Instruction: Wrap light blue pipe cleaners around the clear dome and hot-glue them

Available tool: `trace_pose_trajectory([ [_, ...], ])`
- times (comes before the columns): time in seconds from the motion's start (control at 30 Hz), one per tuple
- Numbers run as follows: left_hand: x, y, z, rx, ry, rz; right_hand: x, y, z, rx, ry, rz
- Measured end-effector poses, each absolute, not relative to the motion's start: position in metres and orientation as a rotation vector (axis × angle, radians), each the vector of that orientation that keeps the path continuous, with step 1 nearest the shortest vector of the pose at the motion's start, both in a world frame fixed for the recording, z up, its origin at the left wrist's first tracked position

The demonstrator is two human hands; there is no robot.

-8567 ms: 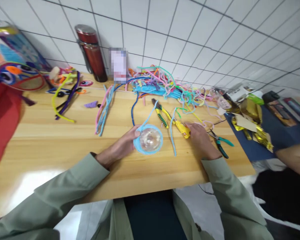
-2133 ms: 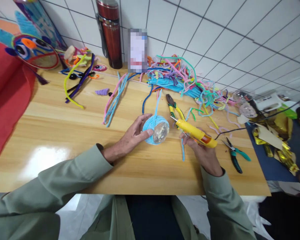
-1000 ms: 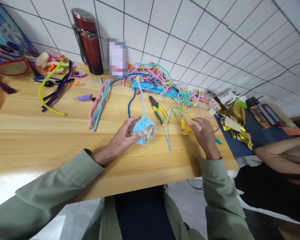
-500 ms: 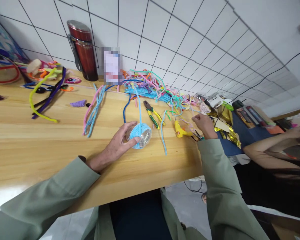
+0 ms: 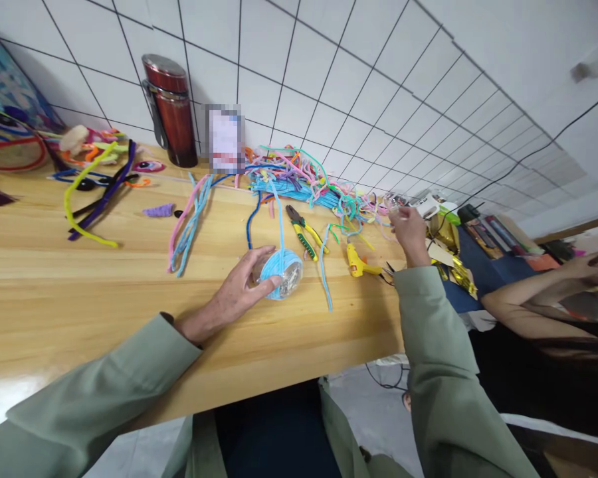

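Observation:
My left hand (image 5: 232, 289) is wrapped around a clear plastic round container (image 5: 292, 279) with light-blue pipe cleaner (image 5: 272, 267) wound about it. One blue strand runs up from it toward the pile. Off to the right, my right hand (image 5: 410, 234) is raised with fingertips pinched together, near the right end of a tangled pile of coloured pipe cleaners (image 5: 299, 189). What those fingers hold is too small to make out. Between my hands lie green-and-yellow pliers (image 5: 305, 232), a loose blue pipe cleaner (image 5: 323, 272) and a yellow glue gun (image 5: 359, 261).
A red thermos (image 5: 173, 119) and a blurred upright card (image 5: 224, 141) stand by the tiled wall. Pink and blue pipe cleaners (image 5: 192, 222) lie to the left, beyond a purple wrapped piece (image 5: 158, 210). Gold foil (image 5: 461, 275) and another person's arms (image 5: 533, 292) are at the right.
My right hand has lifted away from beside the glue gun, up toward the wall. A pink strand near the glue gun no longer lies there. My left hand keeps its hold.

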State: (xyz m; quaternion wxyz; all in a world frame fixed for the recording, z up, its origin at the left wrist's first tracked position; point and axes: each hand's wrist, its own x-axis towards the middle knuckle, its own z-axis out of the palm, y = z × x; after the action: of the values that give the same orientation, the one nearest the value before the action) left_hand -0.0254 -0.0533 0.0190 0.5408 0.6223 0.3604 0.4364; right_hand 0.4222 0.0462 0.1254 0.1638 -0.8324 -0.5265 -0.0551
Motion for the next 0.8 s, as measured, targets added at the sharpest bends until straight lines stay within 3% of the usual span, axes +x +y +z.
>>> trace_pose_trajectory([
  [0.23, -0.026, -0.053, 0.025, 1.645, 0.891, 1.053, 0.284, -0.005, 0.126, -1.308, -2.129, 0.08],
  [0.37, -0.027, -0.051, 0.019, 1.738, 0.891, 1.091, 0.219, -0.043, 0.119, -0.929, -2.46, 0.192],
  [0.8, -0.024, -0.053, 0.013, 1.993, 0.782, 1.207, 0.205, -0.043, 0.096, -1.199, -2.092, 0.6],
])
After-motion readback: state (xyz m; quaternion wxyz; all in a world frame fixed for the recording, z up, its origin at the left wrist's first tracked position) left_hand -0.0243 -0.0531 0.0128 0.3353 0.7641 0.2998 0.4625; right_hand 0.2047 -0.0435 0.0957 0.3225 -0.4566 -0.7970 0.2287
